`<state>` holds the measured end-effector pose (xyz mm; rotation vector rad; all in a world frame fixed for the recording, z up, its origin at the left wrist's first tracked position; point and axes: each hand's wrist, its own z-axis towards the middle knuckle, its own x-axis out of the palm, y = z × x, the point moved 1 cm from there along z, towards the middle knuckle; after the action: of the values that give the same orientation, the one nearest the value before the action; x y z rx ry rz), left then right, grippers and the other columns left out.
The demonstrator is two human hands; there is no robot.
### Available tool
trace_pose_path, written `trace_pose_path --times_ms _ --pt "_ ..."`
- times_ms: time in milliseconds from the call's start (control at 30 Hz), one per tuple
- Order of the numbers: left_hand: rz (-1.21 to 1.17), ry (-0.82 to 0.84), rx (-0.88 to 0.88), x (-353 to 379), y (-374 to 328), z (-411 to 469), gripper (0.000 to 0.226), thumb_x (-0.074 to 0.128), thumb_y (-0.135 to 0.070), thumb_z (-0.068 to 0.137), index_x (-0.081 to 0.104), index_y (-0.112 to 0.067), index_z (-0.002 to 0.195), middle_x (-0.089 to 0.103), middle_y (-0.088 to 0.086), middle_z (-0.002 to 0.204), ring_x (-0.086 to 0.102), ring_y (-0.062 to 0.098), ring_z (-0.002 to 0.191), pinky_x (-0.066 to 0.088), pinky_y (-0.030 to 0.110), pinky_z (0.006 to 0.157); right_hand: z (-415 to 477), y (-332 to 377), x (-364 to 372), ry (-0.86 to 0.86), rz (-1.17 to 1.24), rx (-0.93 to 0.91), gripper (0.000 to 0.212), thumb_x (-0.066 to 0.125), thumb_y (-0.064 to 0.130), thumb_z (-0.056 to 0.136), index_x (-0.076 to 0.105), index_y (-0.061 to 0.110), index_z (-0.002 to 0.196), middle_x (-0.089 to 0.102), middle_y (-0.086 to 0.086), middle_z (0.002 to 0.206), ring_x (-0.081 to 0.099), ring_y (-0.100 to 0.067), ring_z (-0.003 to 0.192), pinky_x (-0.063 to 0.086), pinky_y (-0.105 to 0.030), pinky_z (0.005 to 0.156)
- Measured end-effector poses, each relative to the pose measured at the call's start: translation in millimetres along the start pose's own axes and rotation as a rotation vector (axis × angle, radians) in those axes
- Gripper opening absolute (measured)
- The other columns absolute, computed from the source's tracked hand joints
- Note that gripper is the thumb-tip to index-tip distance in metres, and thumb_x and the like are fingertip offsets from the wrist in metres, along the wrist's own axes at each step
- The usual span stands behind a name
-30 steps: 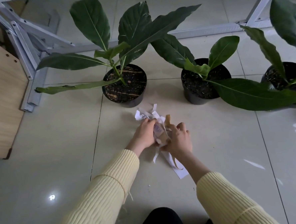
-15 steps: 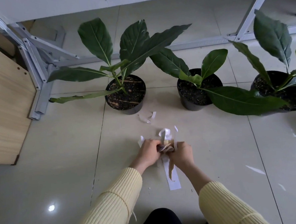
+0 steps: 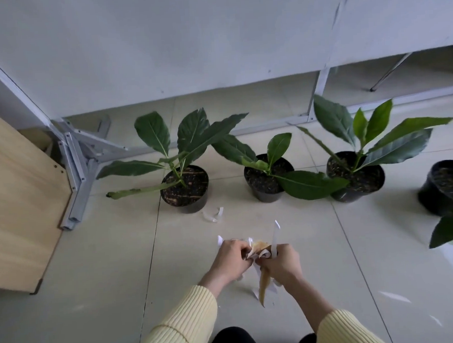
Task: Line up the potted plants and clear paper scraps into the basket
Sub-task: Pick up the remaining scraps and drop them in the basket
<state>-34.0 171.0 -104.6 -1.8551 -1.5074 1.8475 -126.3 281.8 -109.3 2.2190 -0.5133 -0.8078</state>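
Note:
Several black potted plants stand in a row along the wall on the tiled floor: a left pot, a middle pot, a right pot and a further pot at the right edge. My left hand and my right hand are together above the floor, both closed on a bunch of white and tan paper scraps. Strips hang down below my hands. One curled white scrap lies on the floor in front of the left pot. No basket is in view.
A wooden panel stands at the left beside a grey metal frame leg. A white partition wall runs behind the pots. My dark knees are at the bottom edge.
My hands have lifted the gathered scraps off the floor and drawn back from the pots. My view has risen, so the wall and a further pot now show. One scrap stayed near the left pot.

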Motion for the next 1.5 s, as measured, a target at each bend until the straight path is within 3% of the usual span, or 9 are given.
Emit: trace_pose_path --times_ms 167,400,600,700,867,967,1067,1233,1500 --pt "0.019 -0.016 0.096 -2 -56 -14 0.041 0.067 -0.011 0.074 0.041 -0.027 0.048 0.042 -0.013 0.053 0.042 0.003 0.053 0.029 0.017 0.054 -35 11 -51 -0.088 0.011 -0.063 0.029 0.075 0.011 0.069 0.056 0.017 0.048 0.061 0.001 0.052 0.055 -0.010 0.047 0.037 -0.017 0.041" --pt "0.123 0.037 0.293 17 -163 -28 0.024 0.067 -0.016 0.077 0.049 -0.023 0.063 0.047 -0.006 0.066 0.045 0.012 0.065 0.030 0.019 0.063 -88 1 -146 -0.273 0.044 -0.102 0.028 0.074 0.013 0.068 0.058 0.014 0.045 0.057 0.007 0.041 0.051 0.001 0.034 0.032 -0.010 0.033" --pt "0.194 0.074 0.493 62 -271 -40 0.015 0.065 -0.018 0.079 0.057 -0.015 0.067 0.053 -0.003 0.072 0.046 0.012 0.070 0.018 0.015 0.064 -140 -28 -246 -0.492 0.115 -0.095 0.017 0.076 0.014 0.069 0.067 0.005 0.059 0.061 0.001 0.051 0.053 -0.006 0.044 0.036 -0.013 0.036" --pt "0.185 0.141 0.585 95 -328 -47 0.014 0.065 -0.016 0.077 0.056 -0.015 0.066 0.054 -0.001 0.073 0.049 0.015 0.070 0.027 0.024 0.062 -170 -50 -299 -0.608 0.142 -0.091 0.028 0.076 0.012 0.069 0.059 0.013 0.047 0.055 0.005 0.043 0.050 -0.001 0.041 0.035 -0.013 0.036" --pt "0.170 0.225 0.726 158 -426 -66 0.017 0.063 -0.017 0.078 0.053 -0.014 0.065 0.055 0.006 0.071 0.047 0.019 0.066 0.032 0.026 0.060 -218 -93 -389 -0.783 0.116 -0.032 0.020 0.078 0.018 0.069 0.068 0.001 0.063 0.068 -0.012 0.063 0.064 -0.020 0.060 0.052 -0.031 0.056" --pt "0.150 0.260 0.809 199 -480 -81 0.015 0.062 -0.020 0.081 0.058 -0.011 0.070 0.057 0.007 0.075 0.050 0.020 0.069 0.034 0.026 0.060 -245 -121 -438 -0.903 0.073 -0.014 0.023 0.077 0.021 0.072 0.065 0.013 0.054 0.064 -0.001 0.053 0.060 -0.011 0.052 0.042 -0.020 0.046" --pt "0.119 0.295 0.869 239 -525 -97 0.017 0.061 -0.021 0.083 0.064 -0.005 0.080 0.064 0.016 0.087 0.058 0.028 0.080 0.042 0.029 0.067 -268 -151 -479 -1.019 0.050 0.048 0.024 0.077 0.023 0.072 0.068 0.003 0.061 0.067 -0.012 0.063 0.062 -0.022 0.064 0.042 -0.032 0.057" --pt "0.145 0.352 0.928 300 -573 -121 0.019 0.058 -0.019 0.086 0.066 -0.004 0.096 0.063 0.020 0.101 0.057 0.032 0.096 0.045 0.033 0.083 -291 -203 -520 -1.135 0.077 0.107 0.019 0.078 0.018 0.073 0.071 0.002 0.068 0.069 -0.014 0.069 0.065 -0.027 0.068 0.049 -0.037 0.062" --pt "0.231 0.491 0.883 363 -582 -133 0.031 0.057 -0.004 0.084 0.061 -0.008 0.115 0.055 0.013 0.113 0.055 0.028 0.103 0.045 0.033 0.092 -283 -264 -530 -1.189 0.081 0.227 0.031 0.073 0.008 0.073 0.055 0.018 0.051 0.060 -0.005 0.056 0.058 -0.023 0.057 0.034 -0.027 0.048"
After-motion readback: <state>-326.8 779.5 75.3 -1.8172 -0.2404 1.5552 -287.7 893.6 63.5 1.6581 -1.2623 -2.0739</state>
